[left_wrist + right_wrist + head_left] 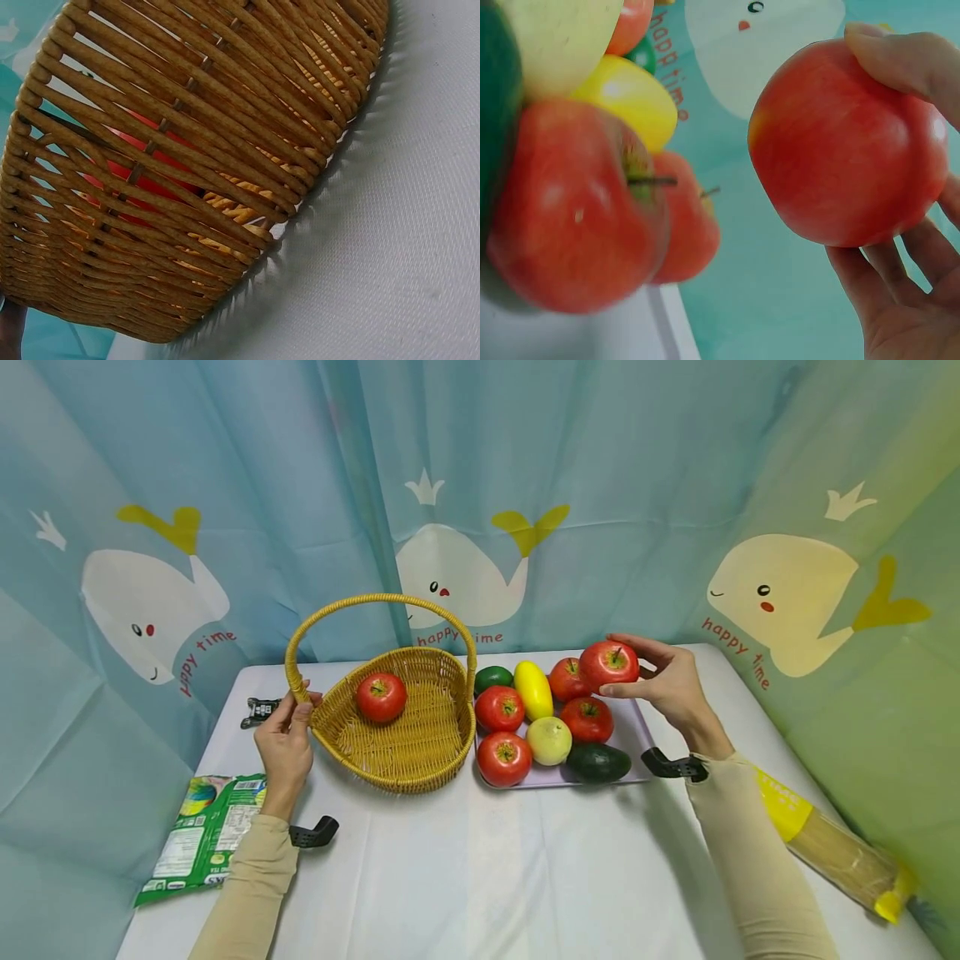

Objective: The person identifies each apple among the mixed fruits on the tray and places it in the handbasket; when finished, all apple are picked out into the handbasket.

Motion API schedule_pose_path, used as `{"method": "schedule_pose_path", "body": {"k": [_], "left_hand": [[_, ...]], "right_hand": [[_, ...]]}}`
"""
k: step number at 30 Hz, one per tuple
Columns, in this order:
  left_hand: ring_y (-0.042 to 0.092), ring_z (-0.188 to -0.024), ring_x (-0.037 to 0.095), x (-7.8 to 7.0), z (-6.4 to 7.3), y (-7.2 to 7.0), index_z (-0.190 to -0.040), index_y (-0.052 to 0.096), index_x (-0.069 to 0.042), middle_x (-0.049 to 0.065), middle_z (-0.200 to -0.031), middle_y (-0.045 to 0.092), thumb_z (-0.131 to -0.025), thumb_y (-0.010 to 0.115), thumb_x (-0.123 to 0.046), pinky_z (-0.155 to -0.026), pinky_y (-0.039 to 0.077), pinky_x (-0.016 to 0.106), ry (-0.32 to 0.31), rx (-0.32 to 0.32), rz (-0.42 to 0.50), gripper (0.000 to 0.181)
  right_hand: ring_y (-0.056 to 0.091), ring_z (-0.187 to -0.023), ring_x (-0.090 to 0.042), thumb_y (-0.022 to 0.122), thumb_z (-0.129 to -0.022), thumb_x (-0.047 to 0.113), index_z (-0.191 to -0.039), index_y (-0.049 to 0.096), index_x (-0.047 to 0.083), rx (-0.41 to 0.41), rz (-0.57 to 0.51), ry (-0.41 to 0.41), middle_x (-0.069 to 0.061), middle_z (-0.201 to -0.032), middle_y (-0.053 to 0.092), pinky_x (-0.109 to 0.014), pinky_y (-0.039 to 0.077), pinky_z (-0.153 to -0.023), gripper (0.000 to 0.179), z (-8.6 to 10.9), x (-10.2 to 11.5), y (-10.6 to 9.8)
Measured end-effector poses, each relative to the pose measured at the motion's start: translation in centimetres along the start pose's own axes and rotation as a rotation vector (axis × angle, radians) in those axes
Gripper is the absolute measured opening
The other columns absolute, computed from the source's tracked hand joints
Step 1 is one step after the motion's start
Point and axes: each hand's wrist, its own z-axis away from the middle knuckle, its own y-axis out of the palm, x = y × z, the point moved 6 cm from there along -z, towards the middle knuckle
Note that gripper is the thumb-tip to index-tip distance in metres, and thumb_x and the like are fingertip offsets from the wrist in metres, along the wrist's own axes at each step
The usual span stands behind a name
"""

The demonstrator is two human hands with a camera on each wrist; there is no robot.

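Note:
A woven yellow-brown basket [408, 752] with a tall arched handle stands left of centre, one red apple [381, 697] inside it. My left hand [287, 747] grips the foot of the handle at the basket's left rim. In the left wrist view the basket's woven side [187, 150] fills much of the picture, red showing through the gaps. My right hand [666, 685] holds another red apple [847, 146] between thumb and fingers, raised over the back right of a pale purple tray [641, 735]. Several red apples [504, 758] lie on that tray.
Also on the tray are a yellow oval fruit [533, 690], a pale yellow-green round fruit [549, 741], a dark green avocado [597, 762] and a green fruit [493, 679]. A green snack bag [206, 835] and small black packet [260, 711] lie left, a yellow-ended noodle pack [840, 852] right.

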Motion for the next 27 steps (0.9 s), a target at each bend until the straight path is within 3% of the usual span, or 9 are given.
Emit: {"method": "schedule_pose_path", "body": {"k": [7,15,21,27], "left_hand": [[0.071,-0.105,0.002,-2.1,0.3,0.3,-0.136,0.062,0.016,0.045,-0.110,0.065,-0.107,0.054,0.007,-0.095,0.054,0.010,0.011,0.003,0.037,0.032],[0.071,-0.107,0.003,0.2,0.0,-0.2,-0.139,0.067,0.005,0.039,-0.114,0.069,-0.107,0.057,0.000,-0.098,0.054,0.012,-0.019,-0.004,0.036,0.033],[0.072,-0.106,0.004,0.3,-0.1,-0.2,-0.138,0.069,0.001,0.034,-0.115,0.071,-0.108,0.060,-0.007,-0.101,0.055,0.014,-0.042,0.006,0.040,0.033],[0.072,-0.105,0.005,0.3,-0.1,-0.1,-0.138,0.068,0.003,0.035,-0.115,0.070,-0.107,0.060,-0.006,-0.101,0.055,0.015,-0.038,0.001,0.059,0.033]], "right_hand": [[0.071,-0.112,-0.011,0.093,-0.071,-0.011,-0.139,0.068,-0.001,0.041,-0.009,-0.039,0.007,-0.126,0.076,-0.016,0.059,-0.094,0.073,-0.3,1.0,1.9],[0.069,-0.115,-0.016,0.093,-0.073,-0.008,-0.140,0.069,0.003,0.094,0.004,-0.055,0.004,-0.131,0.075,-0.019,0.059,-0.096,0.072,-0.6,2.5,4.4],[0.069,-0.114,-0.018,0.094,-0.074,-0.005,-0.139,0.070,0.006,0.127,0.025,-0.056,0.002,-0.133,0.074,-0.022,0.061,-0.095,0.070,-0.8,3.1,6.0],[0.072,-0.112,-0.023,0.092,-0.075,-0.007,-0.141,0.068,0.005,0.188,-0.040,-0.061,-0.003,-0.135,0.072,-0.026,0.063,-0.094,0.072,-0.9,3.7,7.7]]}}
